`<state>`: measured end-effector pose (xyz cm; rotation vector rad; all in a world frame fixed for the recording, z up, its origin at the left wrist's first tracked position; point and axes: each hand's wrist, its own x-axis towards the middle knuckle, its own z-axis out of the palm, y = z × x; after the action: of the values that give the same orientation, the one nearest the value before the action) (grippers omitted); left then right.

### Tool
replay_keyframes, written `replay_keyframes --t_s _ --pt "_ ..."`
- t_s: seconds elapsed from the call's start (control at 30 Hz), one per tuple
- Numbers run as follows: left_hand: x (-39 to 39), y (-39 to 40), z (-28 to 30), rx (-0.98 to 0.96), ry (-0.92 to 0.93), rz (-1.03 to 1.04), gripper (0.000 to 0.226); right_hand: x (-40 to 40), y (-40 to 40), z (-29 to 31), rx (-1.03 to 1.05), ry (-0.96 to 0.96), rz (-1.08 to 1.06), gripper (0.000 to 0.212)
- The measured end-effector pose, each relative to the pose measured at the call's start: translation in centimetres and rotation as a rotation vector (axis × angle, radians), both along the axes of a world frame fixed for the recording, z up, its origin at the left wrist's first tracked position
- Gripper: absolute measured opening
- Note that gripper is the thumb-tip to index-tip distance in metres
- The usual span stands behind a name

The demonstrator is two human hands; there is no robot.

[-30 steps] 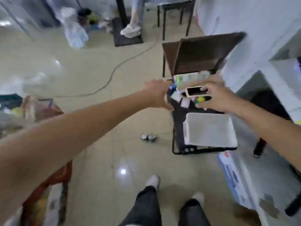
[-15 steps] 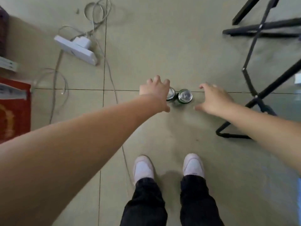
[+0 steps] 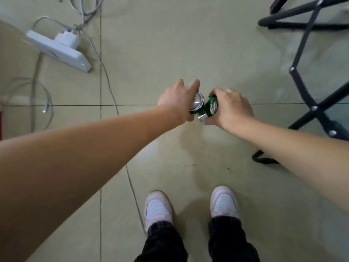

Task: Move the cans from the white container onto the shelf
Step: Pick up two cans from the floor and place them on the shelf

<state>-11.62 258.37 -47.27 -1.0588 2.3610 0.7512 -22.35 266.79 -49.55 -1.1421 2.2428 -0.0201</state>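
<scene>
1. Head view: the left hand (image 3: 179, 100) wraps its fingers around a shiny silver-topped green metal can (image 3: 197, 103) above the pale tiled floor (image 3: 170, 44).
2. The right hand (image 3: 229, 108) grips a tilted green metal can (image 3: 210, 107).
3. The two cans touch, so one might get bumped and slip out.

Two cans side by side over the floor, a hand on each.

The left hand (image 3: 179, 99) wraps the left can (image 3: 197, 103); the right hand (image 3: 229, 107) wraps the right can (image 3: 210, 108), which is tilted; the cans sit just beside each other, and whether they touch cannot be told. Nearer the camera, two shoes (image 3: 157, 206) stand on the floor (image 3: 170, 44) — one under each arm. Far left lies a power strip (image 3: 58, 51) with a plug on it and cables (image 3: 111, 87) trailing past it. At far right stands a frame (image 3: 302, 59) of crossed legs — well apart from the cans.
</scene>
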Motion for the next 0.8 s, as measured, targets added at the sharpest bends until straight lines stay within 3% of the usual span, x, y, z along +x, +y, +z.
replay_keyframes --t_s 0.1,0.23,0.37,0.47,0.6,0.8 --pt "-0.7 -0.2 11.5 -0.059 0.008 -0.122 0.07 -0.4 1.2 11.0 -0.065 -0.054 0.005 0.061" --pt "-2.6 0.2 31.6 -0.153 0.009 -0.36 0.073 -1.9 4.1 32.0 -0.157 -0.107 0.043 0.065" --pt "-4.9 4.0 51.7 -0.219 0.039 -0.593 0.08 -4.0 11.0 53.3 -0.224 -0.022 0.039 0.067" --pt "-7.4 9.3 63.8 -0.244 0.1 -0.781 0.081 -5.3 18.2 66.1 -0.227 0.041 -0.029 0.065" --pt "-11.5 18.7 74.5 -0.226 0.193 -0.99 0.075 -6.9 29.0 76.9 -0.233 0.077 -0.196 0.06" --pt "-18.0 36.2 82.9 -0.202 0.347 -1.241 0.066 -7.9 48.1 83.2 -0.209 0.213 -0.472 0.054"
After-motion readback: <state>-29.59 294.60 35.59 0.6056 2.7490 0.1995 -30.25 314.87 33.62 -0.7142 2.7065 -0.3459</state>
